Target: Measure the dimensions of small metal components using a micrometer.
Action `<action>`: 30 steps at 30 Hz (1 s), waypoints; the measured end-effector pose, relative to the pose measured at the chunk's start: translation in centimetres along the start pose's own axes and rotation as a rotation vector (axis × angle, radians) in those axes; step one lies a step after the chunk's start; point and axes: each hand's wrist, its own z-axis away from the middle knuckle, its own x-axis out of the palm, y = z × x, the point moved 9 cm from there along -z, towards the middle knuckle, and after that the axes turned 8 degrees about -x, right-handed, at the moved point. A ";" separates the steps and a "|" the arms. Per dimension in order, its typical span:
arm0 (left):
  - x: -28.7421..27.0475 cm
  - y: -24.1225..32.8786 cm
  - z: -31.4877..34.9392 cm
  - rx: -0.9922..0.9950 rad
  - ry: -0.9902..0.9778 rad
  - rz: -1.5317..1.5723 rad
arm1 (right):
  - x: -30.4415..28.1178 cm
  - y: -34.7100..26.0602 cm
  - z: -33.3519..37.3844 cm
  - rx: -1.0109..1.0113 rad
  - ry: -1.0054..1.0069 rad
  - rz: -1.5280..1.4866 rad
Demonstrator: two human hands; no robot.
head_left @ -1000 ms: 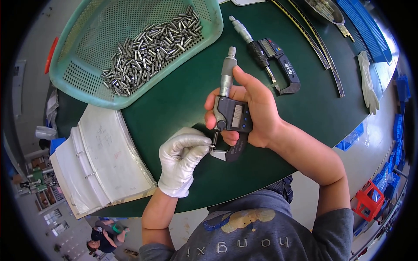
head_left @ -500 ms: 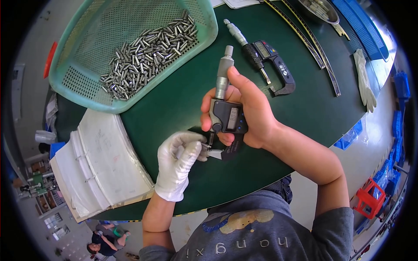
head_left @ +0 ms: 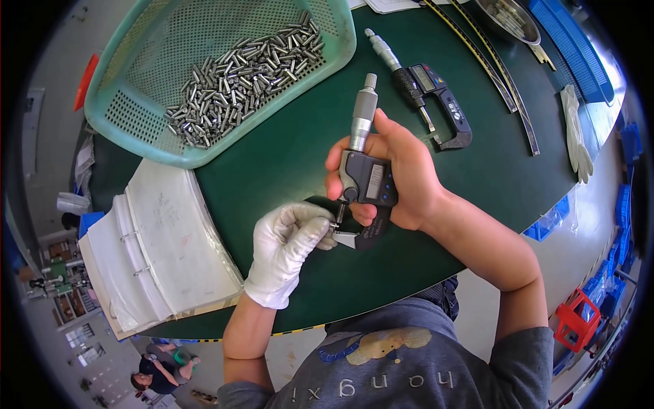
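My right hand (head_left: 409,177) is bare and wrapped round a digital micrometer (head_left: 368,176), its grey thimble pointing away from me and its dark frame toward me. The thumb lies alongside the thimble. In a white glove, my left hand (head_left: 285,245) pinches a small metal pin (head_left: 334,225) between thumb and fingers at the micrometer's jaws. Whether the pin touches both measuring faces I cannot tell. Far left of the hands, a green plastic basket (head_left: 211,153) holds many short shiny metal pins (head_left: 245,82).
A second digital micrometer (head_left: 426,88) lies beyond my right hand. Past it are black-and-yellow edged strips (head_left: 504,75), a metal bowl (head_left: 535,35), a blue basket (head_left: 579,54) and a white glove (head_left: 575,133). An open ring binder (head_left: 184,238) lies left. A person (head_left: 160,368) is at lower left.
The table and its things have shifted slightly rightward in view. My gloved fingers, the pin and the micrometer stay together, with the pin still at the jaws.
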 end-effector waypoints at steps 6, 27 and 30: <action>0.0 0.0 0.1 0.022 -0.008 0.021 | 0.1 0.0 0.0 0.008 -0.010 -0.042; 0.1 0.0 0.0 -0.006 -0.023 -0.031 | 0.1 -0.1 0.1 -0.016 -0.011 0.029; 0.0 0.1 0.0 0.007 -0.021 -0.032 | 0.0 0.0 0.1 0.006 0.004 -0.016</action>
